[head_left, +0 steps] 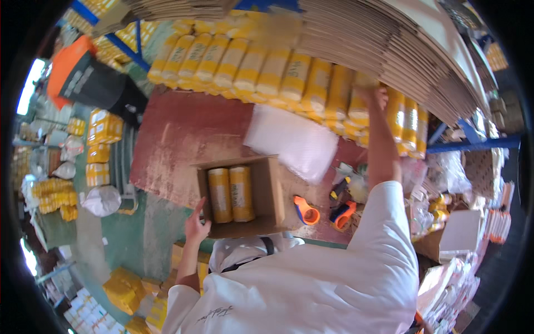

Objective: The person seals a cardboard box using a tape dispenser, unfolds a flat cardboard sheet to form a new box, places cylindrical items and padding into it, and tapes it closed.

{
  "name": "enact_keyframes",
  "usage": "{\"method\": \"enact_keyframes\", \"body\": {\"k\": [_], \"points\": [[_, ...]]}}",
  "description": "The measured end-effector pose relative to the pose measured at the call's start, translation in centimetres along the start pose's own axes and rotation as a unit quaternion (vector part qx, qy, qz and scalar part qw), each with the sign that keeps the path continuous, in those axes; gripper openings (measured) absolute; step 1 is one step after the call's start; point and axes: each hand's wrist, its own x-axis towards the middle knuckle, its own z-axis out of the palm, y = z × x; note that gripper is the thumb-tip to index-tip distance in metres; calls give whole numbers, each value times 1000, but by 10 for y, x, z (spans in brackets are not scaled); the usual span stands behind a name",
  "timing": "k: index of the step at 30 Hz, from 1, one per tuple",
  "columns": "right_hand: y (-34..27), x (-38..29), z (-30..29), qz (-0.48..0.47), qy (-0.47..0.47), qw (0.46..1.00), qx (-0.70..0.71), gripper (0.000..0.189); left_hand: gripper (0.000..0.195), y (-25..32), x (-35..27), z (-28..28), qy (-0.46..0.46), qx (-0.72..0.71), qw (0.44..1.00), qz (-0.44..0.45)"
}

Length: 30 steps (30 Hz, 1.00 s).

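An open cardboard box (267, 188) stands at the near edge of the red worktable (183, 125), with two yellow-taped cylindrical rolls (230, 194) upright or lying side by side in its left part. My left hand (197, 223) is at the box's left wall, thumb and fingers apart, touching its near left corner. My right hand (375, 98) reaches to the row of yellow-wrapped rolls (271, 73) at the table's far side; its fingers are at a roll near the right end, blurred, so the grip is unclear. A white plastic sheet or bag stack (294, 140) lies beyond the box.
Two orange-and-blue tape dispensers (307, 211) and a yellow-and-black tool (340, 188) lie right of the box. Flattened cardboard boxes (375, 41) are stacked above the rolls. A blue metal frame (471, 144) stands right. Another person (98, 81) is at the far left.
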Motion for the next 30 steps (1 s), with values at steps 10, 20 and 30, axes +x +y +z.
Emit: {"method": "enact_keyframes", "body": {"k": [10, 20, 30], "points": [[47, 2, 9, -84, -443, 733, 509, 62, 83, -25, 3, 13, -15, -14, 1000, -6], [69, -323, -30, 31, -682, 644, 345, 64, 87, -6, 18, -8, -50, -85, 995, -26], [108, -424, 148, 146, -682, 573, 430, 49, 84, -32, 6, 12, 15, -140, 986, 92]]}}
